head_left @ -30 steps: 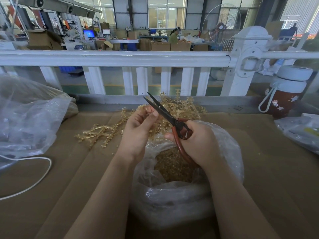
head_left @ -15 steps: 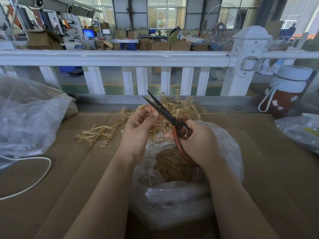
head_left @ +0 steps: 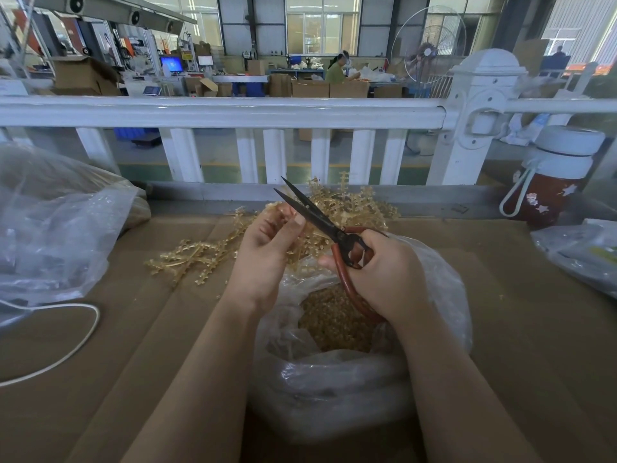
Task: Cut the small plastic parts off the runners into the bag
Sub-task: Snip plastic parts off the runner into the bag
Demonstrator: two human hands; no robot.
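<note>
The left hand (head_left: 267, 242) is closed around a runner (head_left: 283, 208) of amber plastic parts, pinching it between thumb and fingers just above the open bag (head_left: 444, 289). The right hand (head_left: 384, 272) grips the red handles of the scissors (head_left: 320, 218). The blades are slightly apart, and their long axis goes from the right hand up and to the left, so it passes just beside the left fingertips. The held runner lies at the blades, on their left side; whether it is already between them I cannot tell. The bag stands on the table (head_left: 517, 329) directly under both hands and already has many cut parts (head_left: 334, 319) inside. More uncut runners (head_left: 187, 255) lie in a pile behind and left of the bag, nearer to the left hand. I judge that the next cut needs the runner pushed a little to the right, between the blades.
</note>
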